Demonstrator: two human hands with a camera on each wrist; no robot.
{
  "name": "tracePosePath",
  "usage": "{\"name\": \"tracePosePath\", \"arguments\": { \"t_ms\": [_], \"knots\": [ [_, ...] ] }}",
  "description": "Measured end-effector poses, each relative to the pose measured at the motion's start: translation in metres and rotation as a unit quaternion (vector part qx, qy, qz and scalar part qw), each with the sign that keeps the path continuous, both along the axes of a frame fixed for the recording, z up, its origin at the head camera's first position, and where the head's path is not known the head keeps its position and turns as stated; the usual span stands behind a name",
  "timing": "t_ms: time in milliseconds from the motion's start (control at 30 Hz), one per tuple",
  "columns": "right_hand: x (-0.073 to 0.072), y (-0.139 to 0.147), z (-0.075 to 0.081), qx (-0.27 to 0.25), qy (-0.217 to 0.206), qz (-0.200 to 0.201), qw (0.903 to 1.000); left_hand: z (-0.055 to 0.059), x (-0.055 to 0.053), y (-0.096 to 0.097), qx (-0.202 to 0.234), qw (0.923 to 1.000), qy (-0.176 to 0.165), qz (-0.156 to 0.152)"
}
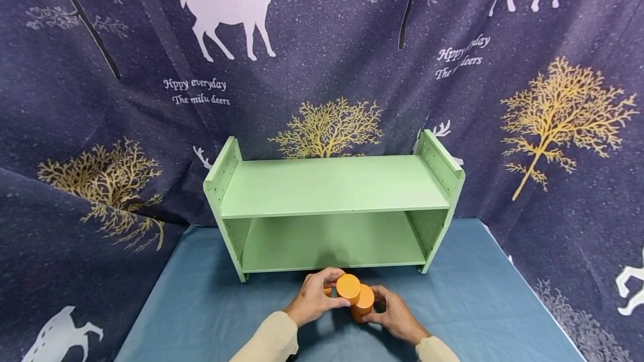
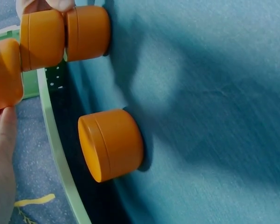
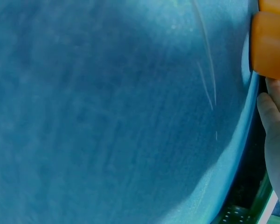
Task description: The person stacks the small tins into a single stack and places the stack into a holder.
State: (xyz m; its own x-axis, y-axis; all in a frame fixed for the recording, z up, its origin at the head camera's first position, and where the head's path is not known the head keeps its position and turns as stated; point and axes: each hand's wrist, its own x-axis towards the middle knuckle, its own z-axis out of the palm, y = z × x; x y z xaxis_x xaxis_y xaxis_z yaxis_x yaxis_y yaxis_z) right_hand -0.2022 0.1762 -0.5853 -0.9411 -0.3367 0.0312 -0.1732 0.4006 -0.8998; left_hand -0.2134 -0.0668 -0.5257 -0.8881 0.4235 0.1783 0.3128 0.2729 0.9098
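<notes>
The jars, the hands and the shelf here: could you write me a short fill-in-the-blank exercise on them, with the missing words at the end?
1. The left hand pinches a jar coloured ____.
2. The right hand holds a stack of ____ jars.
3. The left wrist view shows ____ jars in all.
4. The shelf is painted pale ____.

Missing words: orange; two; four; green.
</notes>
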Motion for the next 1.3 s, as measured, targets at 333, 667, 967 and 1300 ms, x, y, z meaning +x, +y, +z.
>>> {"name": "tracePosePath", "arguments": {
  "t_ms": [333, 667, 967, 1300],
  "knots": [
    [0.000, 0.000, 0.000, -0.003, -0.004, 0.004, 1.0000, -0.001, 0.001, 0.005, -0.001, 1.0000, 0.006, -0.005],
    [-0.001, 0.000, 0.001, -0.005, -0.003, 0.007, 1.0000, -0.001, 0.000, 0.010, -0.001, 0.9995, 0.028, -0.014],
    [-0.001, 0.000, 0.003, -0.009, -0.020, 0.008, 0.9997, -0.001, -0.002, 0.017, -0.006, 0.9994, 0.030, -0.016],
    [0.000, 0.000, 0.003, -0.004, -0.012, 0.008, 0.9999, 0.001, -0.001, 0.020, -0.026, 0.9996, -0.006, -0.007]
  ]
}}
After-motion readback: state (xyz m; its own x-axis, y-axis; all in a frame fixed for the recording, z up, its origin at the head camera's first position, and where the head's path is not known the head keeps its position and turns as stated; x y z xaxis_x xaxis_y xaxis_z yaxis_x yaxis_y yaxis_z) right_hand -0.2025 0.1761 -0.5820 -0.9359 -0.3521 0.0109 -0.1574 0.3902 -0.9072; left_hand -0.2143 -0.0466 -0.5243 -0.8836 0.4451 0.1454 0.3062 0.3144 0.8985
